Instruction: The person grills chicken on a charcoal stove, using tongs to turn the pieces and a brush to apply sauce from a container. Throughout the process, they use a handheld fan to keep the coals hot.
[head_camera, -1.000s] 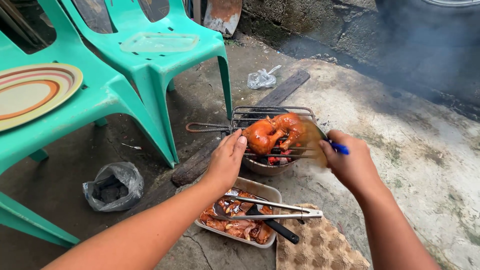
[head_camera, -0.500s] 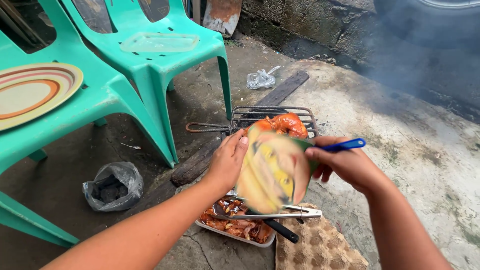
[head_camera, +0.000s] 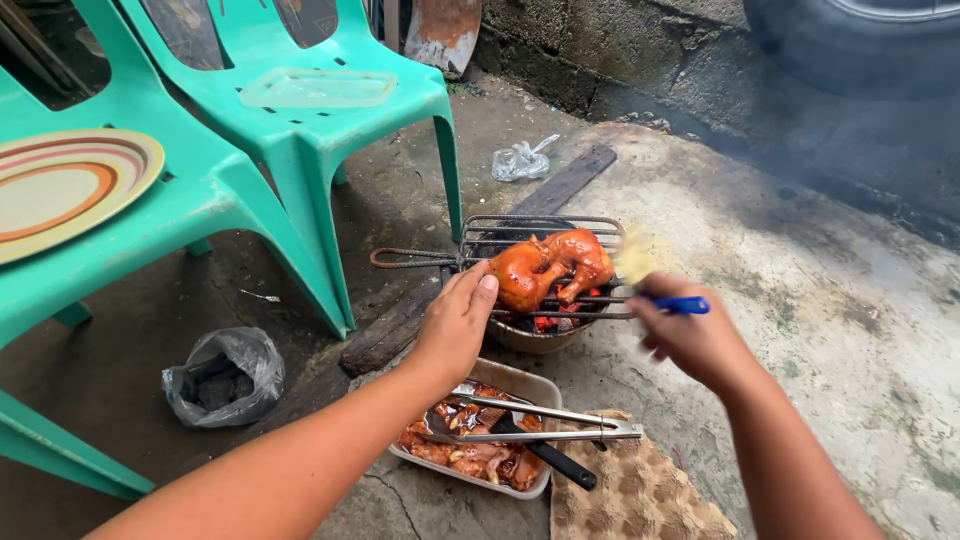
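Your fan has swung back up, blurred, its blue handle gripped in your right hand. Your left hand rests open beside the glazed chicken at the grill edge; open concrete lies right.

Both hands outstretched, right clenched

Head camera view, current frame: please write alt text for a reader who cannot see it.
A person's right hand waves a blue-handled fan, blurred by motion, beside glazed chicken on a small charcoal grill, while the left hand rests at the grill's near edge. A tray of raw marinated meat with metal tongs lies below; green plastic chairs stand left.
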